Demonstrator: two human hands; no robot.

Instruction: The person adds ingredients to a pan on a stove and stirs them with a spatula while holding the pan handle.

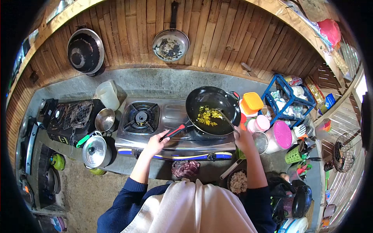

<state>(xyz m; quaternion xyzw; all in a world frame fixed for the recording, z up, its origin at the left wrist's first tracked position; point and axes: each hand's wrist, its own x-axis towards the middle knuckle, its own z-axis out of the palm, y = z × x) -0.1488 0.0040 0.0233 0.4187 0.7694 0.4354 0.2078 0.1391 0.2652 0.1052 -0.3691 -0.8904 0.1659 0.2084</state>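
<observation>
A black wok [206,96] sits over the right side of the gas stove [175,144]. Chopped yellow-green food [208,115] lies in a patch in its bottom. My left hand [155,144] is closed at the end of the wok's black-and-red handle [176,131], to the lower left of the pan. In my right hand [244,140], at the wok's lower right edge, is the thin metal handle of a spatula [229,121]. Its tip reaches down to the right side of the food.
The left burner [141,117] carries no pan. Left of the stove stand a lidded pot [95,150] and a small steel pot [105,119]. Plastic containers [281,135] and a blue rack [285,103] crowd the right. A strainer [260,142] and a bowl of rice [237,181] are near my right forearm.
</observation>
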